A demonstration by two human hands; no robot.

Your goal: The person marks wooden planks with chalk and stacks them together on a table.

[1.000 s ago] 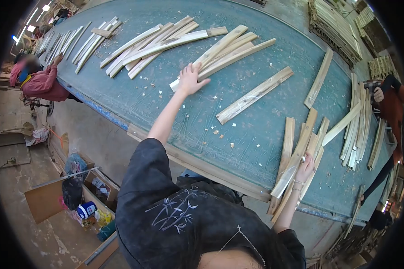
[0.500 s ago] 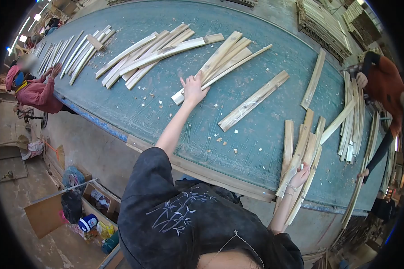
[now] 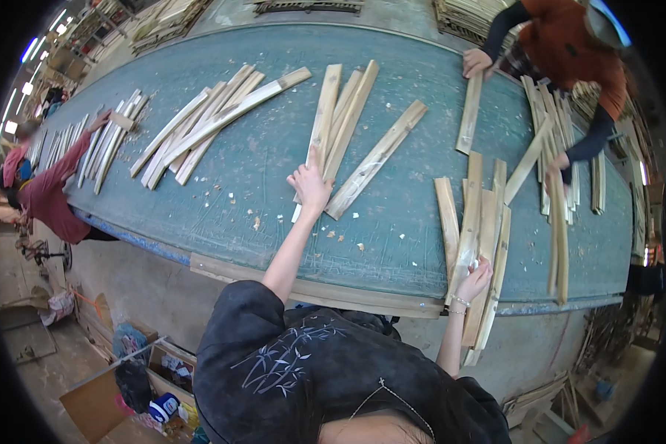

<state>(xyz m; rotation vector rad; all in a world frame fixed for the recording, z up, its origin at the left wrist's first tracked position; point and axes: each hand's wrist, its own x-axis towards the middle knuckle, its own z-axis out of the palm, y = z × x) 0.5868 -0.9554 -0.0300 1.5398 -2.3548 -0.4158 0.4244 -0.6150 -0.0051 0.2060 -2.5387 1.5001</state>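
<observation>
My left hand is on the near ends of a small fan of wooden strips, its fingers bent around them and the index finger lying along the wood. Just right of it lies a single wooden strip, slanting away. My right hand is closed in a pinch over a pile of wooden strips whose near ends overhang the table edge. Whatever is between those fingertips is too small to make out.
The green table carries wood chips and more strip bundles to the left. A co-worker in orange handles strips at the right; another in pink reaches over the left end. A bin stands on the floor.
The strips under my left hand have turned more upright and sit closer to the single strip. The orange-clad co-worker now grasps the far strip; the pink-clad one reaches to a bundle. My view has shifted.
</observation>
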